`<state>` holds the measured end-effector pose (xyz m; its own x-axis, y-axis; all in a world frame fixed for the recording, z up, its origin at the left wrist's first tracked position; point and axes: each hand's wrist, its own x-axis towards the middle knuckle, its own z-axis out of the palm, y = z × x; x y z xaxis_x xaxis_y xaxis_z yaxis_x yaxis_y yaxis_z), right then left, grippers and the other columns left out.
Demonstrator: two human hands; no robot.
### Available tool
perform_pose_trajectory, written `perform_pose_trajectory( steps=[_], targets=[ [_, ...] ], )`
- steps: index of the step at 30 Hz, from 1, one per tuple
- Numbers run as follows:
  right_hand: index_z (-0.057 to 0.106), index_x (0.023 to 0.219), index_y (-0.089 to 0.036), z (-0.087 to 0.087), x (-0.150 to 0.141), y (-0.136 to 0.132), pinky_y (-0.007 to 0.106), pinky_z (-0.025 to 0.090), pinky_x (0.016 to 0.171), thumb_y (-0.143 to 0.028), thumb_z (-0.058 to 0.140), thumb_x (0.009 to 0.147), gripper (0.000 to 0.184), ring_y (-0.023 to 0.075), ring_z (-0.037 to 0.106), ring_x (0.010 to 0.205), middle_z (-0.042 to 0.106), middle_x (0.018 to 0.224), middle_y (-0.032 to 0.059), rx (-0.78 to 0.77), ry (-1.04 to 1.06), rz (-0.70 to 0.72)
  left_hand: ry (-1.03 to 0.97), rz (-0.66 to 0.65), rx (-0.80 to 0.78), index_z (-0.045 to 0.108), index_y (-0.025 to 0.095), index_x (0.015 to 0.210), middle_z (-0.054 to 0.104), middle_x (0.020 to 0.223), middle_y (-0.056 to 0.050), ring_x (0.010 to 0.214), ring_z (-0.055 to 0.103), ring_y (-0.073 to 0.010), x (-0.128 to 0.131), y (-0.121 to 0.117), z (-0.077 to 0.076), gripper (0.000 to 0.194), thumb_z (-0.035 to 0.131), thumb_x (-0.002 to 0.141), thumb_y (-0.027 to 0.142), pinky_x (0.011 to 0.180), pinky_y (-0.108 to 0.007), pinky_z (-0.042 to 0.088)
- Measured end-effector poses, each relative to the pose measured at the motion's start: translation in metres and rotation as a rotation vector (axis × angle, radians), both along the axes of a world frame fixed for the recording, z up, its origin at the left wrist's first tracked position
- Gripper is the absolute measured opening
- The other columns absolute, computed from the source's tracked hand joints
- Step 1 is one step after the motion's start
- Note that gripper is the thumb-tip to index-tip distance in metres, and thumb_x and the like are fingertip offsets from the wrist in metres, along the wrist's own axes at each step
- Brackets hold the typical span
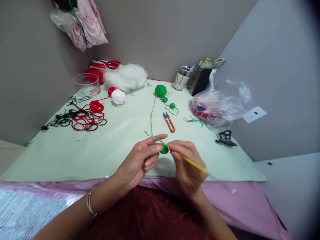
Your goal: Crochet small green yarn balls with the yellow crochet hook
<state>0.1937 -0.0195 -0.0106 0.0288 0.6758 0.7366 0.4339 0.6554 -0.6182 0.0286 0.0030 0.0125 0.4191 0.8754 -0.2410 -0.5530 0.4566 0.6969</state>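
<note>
Between thumb and fingers, my left hand (143, 156) pinches a small round green crochet piece (164, 149), its index finger stretched out with yarn over it. My right hand (188, 165) grips a crochet hook with a yellow handle (195, 164); the hook's tip is at the right edge of the green piece, partly hidden by the fingers. A strand of green yarn (151, 120) runs from my left hand back to a green yarn ball (160, 90). Just beyond my hands lie orange-handled thread snips (169, 122).
Tangled black yarn (62, 118) and red yarn (96, 116) lie at left. Behind them are a clear plastic cup (87, 87), a white yarn ball (118, 97) and white stuffing (128, 76). A plastic bag (220, 103), a black hair claw (226, 138) and green yarn scraps (195, 120) are at right.
</note>
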Motion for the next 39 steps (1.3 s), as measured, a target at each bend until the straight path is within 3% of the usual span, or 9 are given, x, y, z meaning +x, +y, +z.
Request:
perform_pose_trajectory(
  steps=[4,8,11,18,26,30,33,35,39],
  targets=[
    [0.079,0.100,-0.026,0.009,-0.001,0.005,0.033,0.054,0.064,-0.022,0.060,0.104,0.020,0.0167,0.065,0.069,0.072,0.084,0.0029,-0.189,0.376,0.120,0.024,0.040,0.045,0.080,0.014,0.115,0.046,0.061,0.009,0.045,0.021,-0.0011,-0.003,0.001,0.003,0.035,0.086,0.082,0.024,0.042,-0.018,0.019],
    [0.081,0.097,-0.025,0.008,-0.003,0.007,0.032,0.055,0.067,-0.026,0.067,0.101,0.015,0.0169,0.066,0.075,0.077,0.090,0.0033,-0.278,0.360,0.172,0.099,0.022,0.108,0.079,0.017,0.115,0.055,0.064,0.007,0.045,0.028,-0.0017,0.001,-0.003,0.003,0.037,0.088,0.081,0.029,0.043,-0.020,0.021],
    [0.081,0.100,-0.026,0.005,0.000,0.007,0.030,0.055,0.068,-0.026,0.066,0.102,0.016,0.0154,0.066,0.074,0.077,0.089,0.0023,-0.321,0.405,0.182,0.105,0.020,0.114,0.079,0.019,0.118,0.067,0.084,0.002,0.047,0.034,-0.0002,0.002,-0.005,0.003,0.043,0.091,0.077,0.028,0.043,-0.020,0.023],
    [0.077,0.096,-0.022,0.009,0.002,0.009,0.031,0.059,0.068,-0.033,0.062,0.104,0.020,0.0160,0.069,0.071,0.078,0.088,0.0040,-0.340,0.541,0.272,0.141,0.054,0.124,0.080,0.020,0.117,0.062,0.084,0.003,0.049,0.035,-0.0009,-0.001,-0.005,0.003,0.041,0.090,0.079,0.029,0.045,-0.021,0.026],
    [0.075,0.107,-0.024,0.011,0.006,-0.003,0.034,0.060,0.075,-0.022,0.054,0.107,0.021,0.0174,0.072,0.080,0.078,0.097,0.0046,-0.257,0.245,0.157,0.305,0.144,0.279,0.081,0.024,0.116,0.062,0.086,0.002,0.053,0.037,-0.0043,-0.003,-0.008,-0.005,0.032,0.084,0.085,0.029,0.049,-0.023,0.030],
    [0.071,0.116,-0.026,0.006,0.006,-0.006,0.035,0.061,0.078,-0.012,0.054,0.104,0.025,0.0195,0.074,0.089,0.078,0.100,0.0054,-0.057,-0.051,0.103,0.381,0.205,0.329,0.080,0.022,0.117,0.061,0.086,0.003,0.054,0.036,-0.0041,0.000,-0.009,-0.007,0.031,0.083,0.086,0.024,0.049,-0.022,0.028],
    [0.071,0.124,-0.026,-0.001,0.003,-0.006,0.036,0.062,0.078,-0.008,0.061,0.099,0.032,0.0227,0.075,0.099,0.078,0.110,0.0099,0.134,-0.279,0.019,0.318,0.208,0.269,0.075,0.024,0.127,0.061,0.090,0.004,0.052,0.037,-0.0025,0.002,-0.007,-0.006,0.045,0.085,0.084,0.020,0.046,-0.021,0.025],
    [0.071,0.125,-0.026,-0.003,0.002,-0.006,0.035,0.062,0.077,-0.007,0.063,0.097,0.034,0.0226,0.075,0.100,0.078,0.113,0.0110,0.172,-0.304,-0.001,0.245,0.177,0.213,0.072,0.025,0.131,0.061,0.091,0.004,0.049,0.035,-0.0017,0.002,-0.005,-0.005,0.051,0.086,0.082,0.020,0.042,-0.021,0.022],
    [0.072,0.118,-0.026,0.001,0.003,-0.004,0.035,0.062,0.080,-0.007,0.059,0.099,0.029,0.0203,0.074,0.094,0.078,0.102,0.0068,0.053,-0.140,0.063,0.230,0.170,0.230,0.074,0.025,0.128,0.061,0.091,0.004,0.048,0.036,-0.0007,0.000,-0.004,-0.007,0.047,0.087,0.083,0.023,0.042,-0.019,0.023]
  ],
)
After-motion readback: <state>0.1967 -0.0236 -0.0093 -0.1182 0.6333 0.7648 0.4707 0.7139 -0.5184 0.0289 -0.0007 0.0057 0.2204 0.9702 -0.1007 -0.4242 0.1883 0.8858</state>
